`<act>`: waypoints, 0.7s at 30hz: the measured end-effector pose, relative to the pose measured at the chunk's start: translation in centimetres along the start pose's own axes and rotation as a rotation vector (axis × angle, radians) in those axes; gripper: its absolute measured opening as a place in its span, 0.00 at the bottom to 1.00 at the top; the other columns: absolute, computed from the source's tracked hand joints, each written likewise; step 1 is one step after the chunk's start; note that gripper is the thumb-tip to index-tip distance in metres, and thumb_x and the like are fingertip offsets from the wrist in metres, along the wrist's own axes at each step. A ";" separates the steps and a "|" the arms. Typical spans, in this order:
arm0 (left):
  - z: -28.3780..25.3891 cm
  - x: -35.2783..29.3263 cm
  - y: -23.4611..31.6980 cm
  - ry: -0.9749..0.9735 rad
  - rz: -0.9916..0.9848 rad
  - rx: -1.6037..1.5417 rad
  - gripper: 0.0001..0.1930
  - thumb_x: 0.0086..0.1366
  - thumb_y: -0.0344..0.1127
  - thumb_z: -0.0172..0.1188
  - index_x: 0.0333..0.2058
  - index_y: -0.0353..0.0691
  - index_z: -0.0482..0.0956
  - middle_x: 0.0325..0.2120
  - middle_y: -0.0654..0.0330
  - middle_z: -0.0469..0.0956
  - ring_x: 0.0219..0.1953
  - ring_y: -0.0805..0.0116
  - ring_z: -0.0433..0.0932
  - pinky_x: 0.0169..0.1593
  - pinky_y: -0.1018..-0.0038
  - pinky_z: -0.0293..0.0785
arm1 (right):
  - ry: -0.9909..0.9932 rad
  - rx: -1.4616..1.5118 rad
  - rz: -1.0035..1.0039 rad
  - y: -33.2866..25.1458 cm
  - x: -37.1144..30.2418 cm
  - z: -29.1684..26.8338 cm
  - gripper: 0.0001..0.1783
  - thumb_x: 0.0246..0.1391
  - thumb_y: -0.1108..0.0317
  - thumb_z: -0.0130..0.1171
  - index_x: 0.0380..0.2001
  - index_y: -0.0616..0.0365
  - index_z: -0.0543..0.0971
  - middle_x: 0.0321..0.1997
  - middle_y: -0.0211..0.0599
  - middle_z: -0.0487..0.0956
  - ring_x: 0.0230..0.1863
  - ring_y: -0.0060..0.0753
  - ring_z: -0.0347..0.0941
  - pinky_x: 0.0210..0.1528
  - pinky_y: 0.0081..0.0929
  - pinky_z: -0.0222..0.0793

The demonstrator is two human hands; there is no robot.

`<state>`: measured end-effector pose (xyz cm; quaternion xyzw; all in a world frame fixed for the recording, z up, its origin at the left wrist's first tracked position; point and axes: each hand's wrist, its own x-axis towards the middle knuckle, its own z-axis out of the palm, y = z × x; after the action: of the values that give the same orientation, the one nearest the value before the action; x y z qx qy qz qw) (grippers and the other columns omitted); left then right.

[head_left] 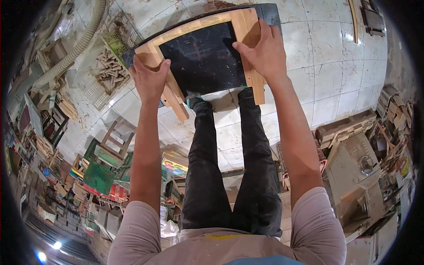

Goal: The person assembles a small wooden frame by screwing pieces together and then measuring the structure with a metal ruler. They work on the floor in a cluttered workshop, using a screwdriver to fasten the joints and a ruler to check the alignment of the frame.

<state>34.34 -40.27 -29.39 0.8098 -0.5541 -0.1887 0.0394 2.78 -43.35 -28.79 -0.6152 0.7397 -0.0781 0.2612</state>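
Pale, bare wood is what I've got under both hands: a three-sided frame (194, 27) lying over the black board (201, 62), with its side legs (176, 107) poking past the board's near edge. Left hand (149, 81) is clamped on the frame by the board's left edge, thumb on the inner side, fingers over the outside. Right hand (261, 53) has the matching spot by the board's right edge, thumb pointing inward. So yeah, both are gripping, though I honestly can't tell from up here how far the fingers curl underneath.

Handling-wise, I'd call it stiff and middling in weight, more awkward than heavy. It looks smooth but not slick, so bare palms should be fine. Upper corners are where I'd take hold, close to the top rail (207, 22), to go easy on the joints. I'd skip lifting by the free leg ends beyond the board; too much leverage.
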 end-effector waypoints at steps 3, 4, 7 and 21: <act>0.5 0.4 -0.4 0.006 -0.012 0.031 0.53 0.53 0.55 0.73 0.66 0.24 0.58 0.55 0.37 0.68 0.61 0.38 0.67 0.64 0.53 0.66 | -0.010 -0.042 0.004 -0.9 0.9 0.2 0.49 0.47 0.49 0.74 0.67 0.64 0.65 0.57 0.53 0.71 0.59 0.56 0.71 0.60 0.46 0.72; 0.6 0.3 -0.4 0.012 0.007 0.032 0.52 0.53 0.54 0.73 0.66 0.23 0.58 0.54 0.37 0.68 0.60 0.38 0.68 0.64 0.54 0.66 | -0.016 -0.040 -0.009 -0.8 1.0 0.2 0.49 0.47 0.50 0.74 0.66 0.64 0.66 0.57 0.53 0.70 0.59 0.57 0.71 0.60 0.46 0.72; 0.7 0.4 -0.5 0.003 0.027 0.034 0.51 0.54 0.53 0.72 0.65 0.22 0.58 0.53 0.37 0.68 0.59 0.39 0.68 0.64 0.55 0.66 | -0.007 -0.071 -0.022 -1.0 1.1 0.3 0.48 0.46 0.49 0.74 0.64 0.66 0.67 0.56 0.56 0.72 0.58 0.58 0.72 0.59 0.46 0.72; 1.2 1.9 0.3 0.112 -0.032 -0.030 0.44 0.54 0.55 0.72 0.59 0.26 0.68 0.51 0.39 0.72 0.58 0.40 0.70 0.62 0.54 0.67 | 0.010 -0.155 -0.024 -1.3 3.6 0.8 0.46 0.46 0.41 0.74 0.58 0.64 0.72 0.54 0.53 0.76 0.60 0.53 0.72 0.57 0.46 0.74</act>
<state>34.30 -41.99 -30.91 0.8271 -0.5352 -0.1521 0.0795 3.89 -46.87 -30.00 -0.6418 0.7376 -0.0269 0.2082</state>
